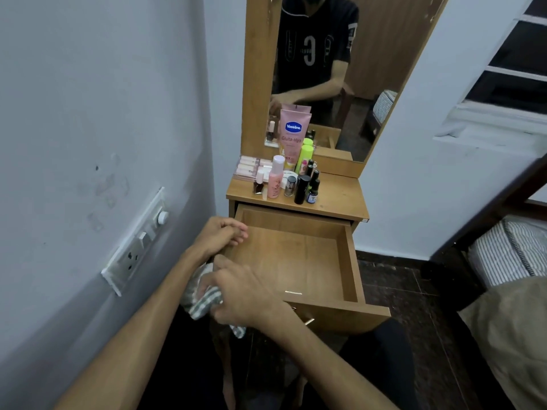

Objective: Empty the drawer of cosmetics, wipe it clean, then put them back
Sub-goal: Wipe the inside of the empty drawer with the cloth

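The wooden drawer (352, 261) is pulled out and nothing lies inside it. The cosmetics stand on the dresser top (340, 199): a pink Vaseline tube (293, 134), a pink bottle (275, 179), a black tube (301, 189), several small nail polish bottles (313, 184) and a clear box of lip glosses (250, 167). My left hand (220, 235) rests with curled fingers on the drawer's left wall. My right hand (245, 294) grips a grey-and-white checked cloth (204, 303) at the drawer's near left corner, just outside it.
A mirror (334, 63) rises behind the dresser top. A white wall with a switch and socket panel (139, 241) stands close on the left. At the right are a bed with a striped pillow (509, 253) and a dark tiled floor (414, 291).
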The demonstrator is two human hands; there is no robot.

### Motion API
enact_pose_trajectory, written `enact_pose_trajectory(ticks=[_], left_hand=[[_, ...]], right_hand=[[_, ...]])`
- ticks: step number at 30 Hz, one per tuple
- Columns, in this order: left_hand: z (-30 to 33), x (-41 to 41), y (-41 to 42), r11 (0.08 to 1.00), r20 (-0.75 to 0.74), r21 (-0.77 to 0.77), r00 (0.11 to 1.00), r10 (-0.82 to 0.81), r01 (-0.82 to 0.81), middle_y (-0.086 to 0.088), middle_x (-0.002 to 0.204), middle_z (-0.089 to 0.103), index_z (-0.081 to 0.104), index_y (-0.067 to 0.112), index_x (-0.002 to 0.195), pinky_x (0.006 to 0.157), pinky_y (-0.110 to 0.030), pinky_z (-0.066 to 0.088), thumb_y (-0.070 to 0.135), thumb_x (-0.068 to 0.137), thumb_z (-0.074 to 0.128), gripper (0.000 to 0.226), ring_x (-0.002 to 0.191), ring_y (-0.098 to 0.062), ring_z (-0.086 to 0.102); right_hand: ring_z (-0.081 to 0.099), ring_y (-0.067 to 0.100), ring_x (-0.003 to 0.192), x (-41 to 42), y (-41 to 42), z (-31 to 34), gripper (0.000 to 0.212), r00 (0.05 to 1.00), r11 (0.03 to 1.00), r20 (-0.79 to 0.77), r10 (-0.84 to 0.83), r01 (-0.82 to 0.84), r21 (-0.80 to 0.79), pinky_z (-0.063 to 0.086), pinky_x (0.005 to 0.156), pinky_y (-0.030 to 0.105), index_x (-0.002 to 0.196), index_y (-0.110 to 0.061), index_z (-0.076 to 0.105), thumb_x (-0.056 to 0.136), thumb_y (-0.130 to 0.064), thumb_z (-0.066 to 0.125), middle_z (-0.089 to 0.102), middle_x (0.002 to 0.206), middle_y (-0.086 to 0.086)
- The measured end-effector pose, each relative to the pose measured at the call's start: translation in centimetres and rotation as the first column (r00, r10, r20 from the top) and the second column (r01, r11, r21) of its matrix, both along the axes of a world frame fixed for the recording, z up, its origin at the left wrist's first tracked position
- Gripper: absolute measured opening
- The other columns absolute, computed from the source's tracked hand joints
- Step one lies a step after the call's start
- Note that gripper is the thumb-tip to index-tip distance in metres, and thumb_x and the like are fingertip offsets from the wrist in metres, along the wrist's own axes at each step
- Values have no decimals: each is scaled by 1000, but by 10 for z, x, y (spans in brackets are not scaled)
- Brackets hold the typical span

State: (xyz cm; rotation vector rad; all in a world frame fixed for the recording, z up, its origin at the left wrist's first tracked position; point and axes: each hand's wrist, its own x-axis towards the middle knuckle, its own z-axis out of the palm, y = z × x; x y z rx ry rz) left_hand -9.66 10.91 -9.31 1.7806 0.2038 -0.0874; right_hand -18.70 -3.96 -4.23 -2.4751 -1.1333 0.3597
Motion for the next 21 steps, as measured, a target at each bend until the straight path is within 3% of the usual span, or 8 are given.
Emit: enact_pose_trajectory(ticks=[3, 5, 8, 11, 13, 18, 21], left_hand=[[-2, 1, 1, 1000, 20, -9, 1000, 16, -16, -7, 84, 79, 80, 16, 88, 81, -35, 59, -1, 89, 59, 27, 80, -19, 71], [-3, 1, 1, 997, 34, -24, 997, 68, -67, -10, 83, 78, 80, 15, 84, 81, -40, 59, -2, 87, 60, 27, 78, -21, 70], [-8, -1, -2, 963, 61, -15, 961, 270, -270, -12, 79, 76, 79, 14, 77, 75, -43, 59, 2, 89, 60, 26, 76, -25, 69], [-15, -2, -13, 901, 34, 19, 901, 432, -433, -10, 77, 74, 77, 12, 76, 75, -44, 58, 10, 90, 58, 23, 75, -22, 67], [-18, -4, -19, 879, 35, 76, 882, 470, -471, 0, 80, 73, 75, 19, 78, 75, -37, 56, 13, 91, 59, 22, 81, -18, 67], [-20, -4, -21, 863, 120, 201, 886, 448, -464, 11, 85, 70, 72, 27, 82, 73, -29, 47, 15, 91, 57, 20, 84, -6, 61], [-23, -6, -21, 854, 155, 193, 874, 460, -484, 13, 82, 66, 68, 26, 80, 66, -20, 40, 11, 90, 58, 21, 81, -1, 58]], right_hand=[[58, 0, 81, 20, -19, 22, 32, 955, 996, -284, 87, -85, 22, 46, 73, 18, 107, -23, 79, 78, -9, 79, 69, 96, -5], [62, -6, 76, 43, -38, 39, 30, 925, 998, -381, 11, 16, 68, 50, 72, 12, 106, -26, 79, 78, -13, 81, 75, 98, -6], [72, 6, 75, 80, -54, 40, 28, 903, 915, -259, -344, 384, 122, 65, 68, 32, 105, -39, 75, 82, -23, 76, 73, 89, -10], [73, 14, 85, 109, -45, 19, 32, 780, 742, -130, -612, 623, 249, 64, 80, 41, 112, -37, 73, 83, -23, 71, 75, 98, -7], [72, 19, 93, 124, -30, 2, 36, 764, 711, -139, -631, 640, 292, 62, 86, 43, 118, -33, 72, 85, -18, 70, 75, 108, -2], [67, 31, 98, 138, 18, -31, 44, 827, 808, -28, -562, 556, 194, 59, 89, 44, 134, -25, 64, 91, -12, 62, 66, 122, 12], [61, 48, 111, 140, 37, -43, 45, 817, 806, -79, -571, 576, 136, 52, 97, 49, 136, -20, 61, 93, -11, 52, 53, 134, 23]])
